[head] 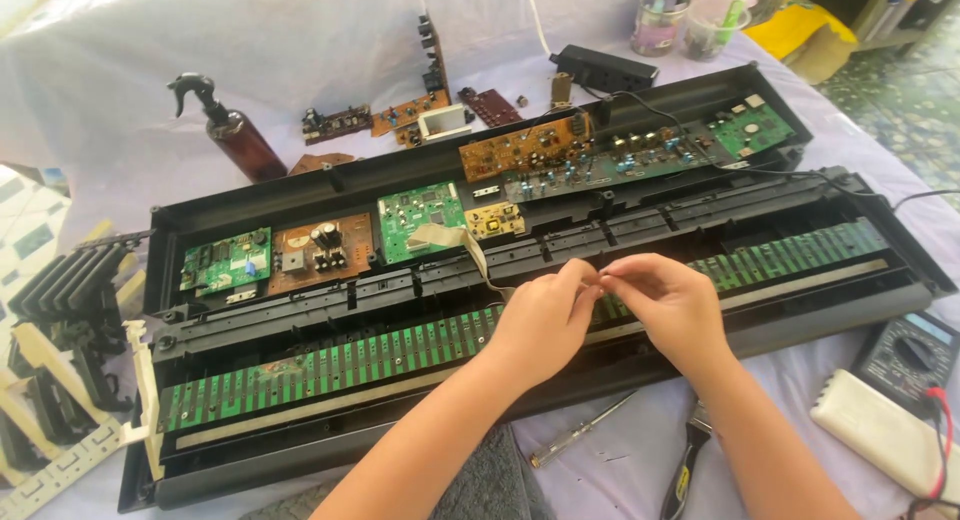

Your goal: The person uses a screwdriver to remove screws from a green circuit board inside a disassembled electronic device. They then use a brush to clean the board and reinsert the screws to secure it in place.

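Opened keyboard chassis (330, 185), black and long, lies slantwise across the cloth-covered bench. A long green contact board (330, 365) runs along its front, and a pale ribbon cable (450, 240) curls up beside the fingertips.

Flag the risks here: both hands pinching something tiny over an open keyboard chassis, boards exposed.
1. The left hand and right hand meet fingertip to fingertip above the long green contact board; whatever they pinch is too small to make out, and if dropped it could vanish among the slots.
2. The spray bottle stands close to the bare circuit boards; a tip or leak might wet them.
3. The screwdriver lies near the table edge and may roll off.
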